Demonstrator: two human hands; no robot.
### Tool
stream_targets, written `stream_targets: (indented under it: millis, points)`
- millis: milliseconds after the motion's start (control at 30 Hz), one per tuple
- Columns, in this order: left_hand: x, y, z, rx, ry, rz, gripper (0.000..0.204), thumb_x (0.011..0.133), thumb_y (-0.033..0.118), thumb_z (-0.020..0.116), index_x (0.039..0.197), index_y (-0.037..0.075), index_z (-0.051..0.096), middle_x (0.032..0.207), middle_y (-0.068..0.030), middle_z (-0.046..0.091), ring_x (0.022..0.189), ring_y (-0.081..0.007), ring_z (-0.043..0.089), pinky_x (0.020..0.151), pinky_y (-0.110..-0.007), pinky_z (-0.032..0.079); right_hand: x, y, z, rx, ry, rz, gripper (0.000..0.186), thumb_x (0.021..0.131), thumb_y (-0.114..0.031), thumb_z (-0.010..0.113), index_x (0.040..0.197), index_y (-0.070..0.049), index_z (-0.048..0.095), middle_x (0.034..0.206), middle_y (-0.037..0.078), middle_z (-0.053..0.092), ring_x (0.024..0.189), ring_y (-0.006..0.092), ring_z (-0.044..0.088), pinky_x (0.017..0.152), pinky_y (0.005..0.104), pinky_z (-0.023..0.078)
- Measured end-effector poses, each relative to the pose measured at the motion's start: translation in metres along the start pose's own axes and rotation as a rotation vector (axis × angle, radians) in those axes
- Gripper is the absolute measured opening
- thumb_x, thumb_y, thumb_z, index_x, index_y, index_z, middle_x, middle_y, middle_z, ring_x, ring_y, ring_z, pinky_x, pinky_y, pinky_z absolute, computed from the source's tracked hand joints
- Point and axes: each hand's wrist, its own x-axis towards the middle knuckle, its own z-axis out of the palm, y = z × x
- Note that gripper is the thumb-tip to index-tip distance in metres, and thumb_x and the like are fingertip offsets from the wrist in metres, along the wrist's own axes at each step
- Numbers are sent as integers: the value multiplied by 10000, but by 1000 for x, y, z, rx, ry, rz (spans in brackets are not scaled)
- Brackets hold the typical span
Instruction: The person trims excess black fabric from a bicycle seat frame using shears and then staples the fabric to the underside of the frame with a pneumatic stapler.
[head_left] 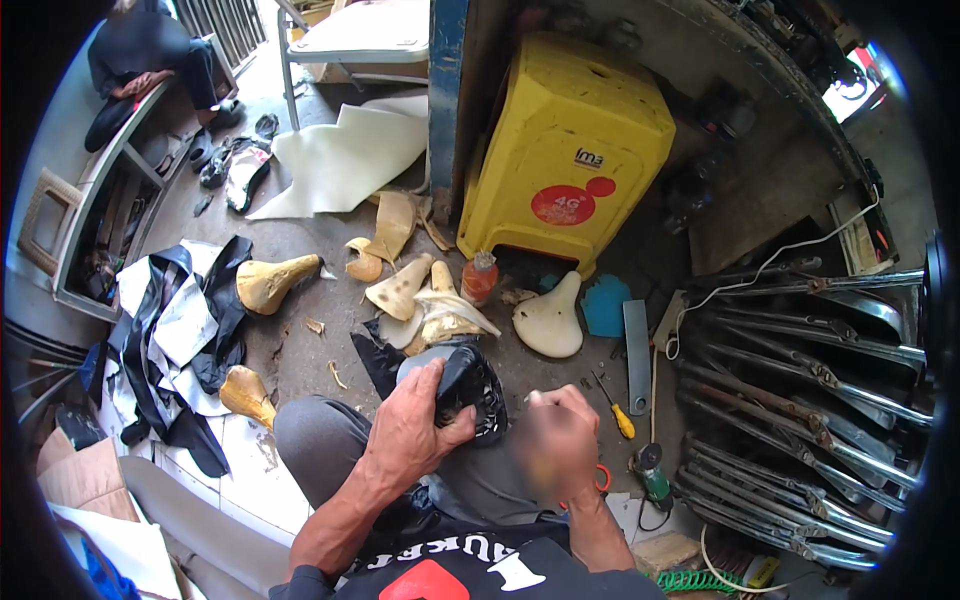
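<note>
Gripping a black-covered saddle (468, 388) on the raised knee (320, 432), the left hand (408, 420) lay flat over its near side, fingers curled and pressed against the black cover, thumb reaching toward 3 o'clock. Saddle sat just below frame centre, resting on grey trousers. Right hand (560, 440) at 3 o'clock of the saddle, just beside it; blurred, looked closed into a fist, what it pinched could not be told. Orange handles (601, 478) showed just behind that hand.

Floor (310, 350) littered around the work:
- 12 o'clock of saddle: heap of tan foam pieces (420, 300), small orange bottle (481, 277), yellow plastic stool (570, 150) beyond
- 1 o'clock: white saddle base (550, 318), blue piece (606, 305) touching its right edge
- 3 o'clock: yellow-handled screwdriver (615, 408), grey flat bar (637, 355), green power tool (653, 475) lower down
- far 3 o'clock: stack of chromed metal frames (800, 400)
- 9 o'clock: tan foam saddle (272, 282), a second one (246, 395) nearer, both against black and white sheet offcuts (185, 335)
- 11 o'clock: large cream sheet (345, 155)

Another person (140, 60) sat at far 10 o'clock, well apart
</note>
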Motion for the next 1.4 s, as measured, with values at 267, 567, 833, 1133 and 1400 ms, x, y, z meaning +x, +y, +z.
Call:
stream_targets:
  millis: [267, 567, 833, 1133, 1400]
  points:
    - [17, 8, -21, -95, -185, -40, 630, 892, 271, 743, 1367, -68, 505, 1210, -315, 631, 1096, -477, 644, 962, -470, 537, -23, 120, -15, -768, 36, 102, 374, 979, -221, 705, 1300, -37, 654, 1031, 160, 696, 1073, 336, 650, 951, 438, 512]
    - [-49, 24, 26, 361, 224, 607, 531, 832, 153, 785, 1336, 76, 637, 1279, -112, 632, 1212, -324, 593, 1014, -458, 502, -27, 18, 19, 572, -232, 395, 399, 1055, -201, 663, 1403, -12, 617, 1240, 78, 705, 1107, 123, 632, 982, 278, 501]
    - [-65, 8, 70, 996, 112, 665, 574, 924, 443, 625, 1439, 192, 642, 1240, -15, 634, 1295, -174, 443, 1180, -544, 142, -43, 45, -6, 611, -271, 529, 340, 1065, -228, 640, 1320, -6, 665, 1216, 93, 713, 1067, 156, 662, 951, 300, 522]
    - [-59, 2, 63, 1029, 130, 673, 567, 933, 393, 556, 1398, 85, 661, 1195, -10, 650, 1275, -128, 471, 1176, -492, 157, -186, 213, -79, -725, -401, 576, 400, 959, -284, 700, 1203, 30, 652, 1150, 264, 682, 1087, 442, 665, 950, 502, 524]
    - [-50, -2, 57, 1014, 120, 719, 466, 907, 276, 575, 1328, 130, 713, 1231, 18, 680, 1255, -156, 456, 1121, -410, 230, -279, 250, -105, -743, -286, 976, 656, 821, -126, 780, 1328, 41, 399, 1317, 352, 542, 1203, 519, 579, 1026, 542, 473]
